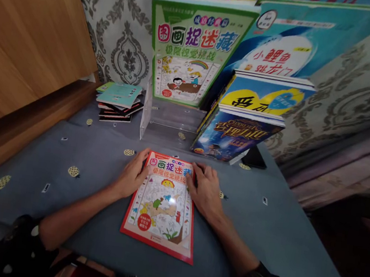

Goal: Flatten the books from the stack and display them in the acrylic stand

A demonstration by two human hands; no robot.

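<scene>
A red-bordered picture book point(163, 209) lies flat on the blue-grey tablecloth point(99, 163) in front of me. My left hand point(133, 175) rests on the book's upper left edge, fingers curled around that corner. My right hand point(203, 189) lies on the upper right edge, fingers bent over the cover near the title. Both hands touch the book from its sides.
A green book point(192, 50) stands upright in a clear acrylic stand point(160, 116) behind. Blue books point(242, 123) lean stacked to its right, with a dark object point(254, 157) beside them. A pile of small books point(119, 102) sits back left. A wooden panel point(24, 33) borders the left.
</scene>
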